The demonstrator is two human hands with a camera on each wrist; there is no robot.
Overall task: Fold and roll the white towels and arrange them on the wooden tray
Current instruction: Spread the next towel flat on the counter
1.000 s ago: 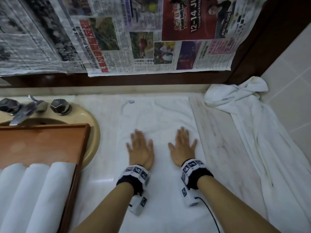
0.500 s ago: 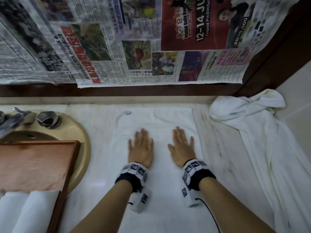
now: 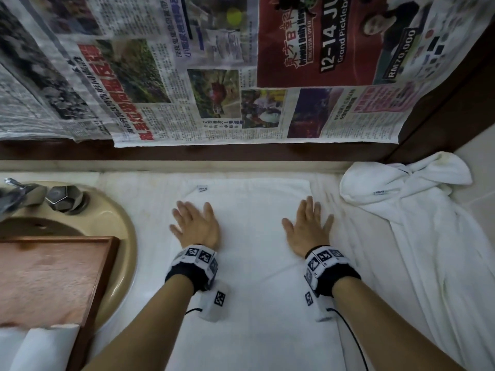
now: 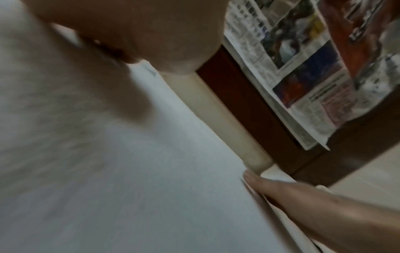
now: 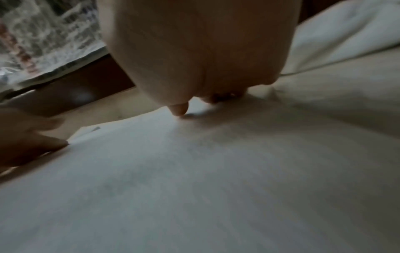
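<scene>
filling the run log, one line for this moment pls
step: smoothing | left hand: flat on folded towel | right hand: flat on towel | wooden tray: holds rolls

Dim light. Newspaper sheets [image 3: 203, 76] hang over a dark wooden panel [image 3: 187, 153] from 10 to 1 o'clock. A pale marble counter [image 3: 150, 210] spreads below. A beige basin [image 3: 117, 236] with a metal tap [image 3: 24, 195] sits at 9 o'clock. Pale wall tiles [image 3: 479, 167] rise at 3 o'clock.

My pale marble counter [image 3: 160, 263] carries a flat white towel [image 3: 254, 263], a crumpled white towel [image 3: 428, 236] at right, and a beige basin [image 3: 117, 236] at left.
</scene>
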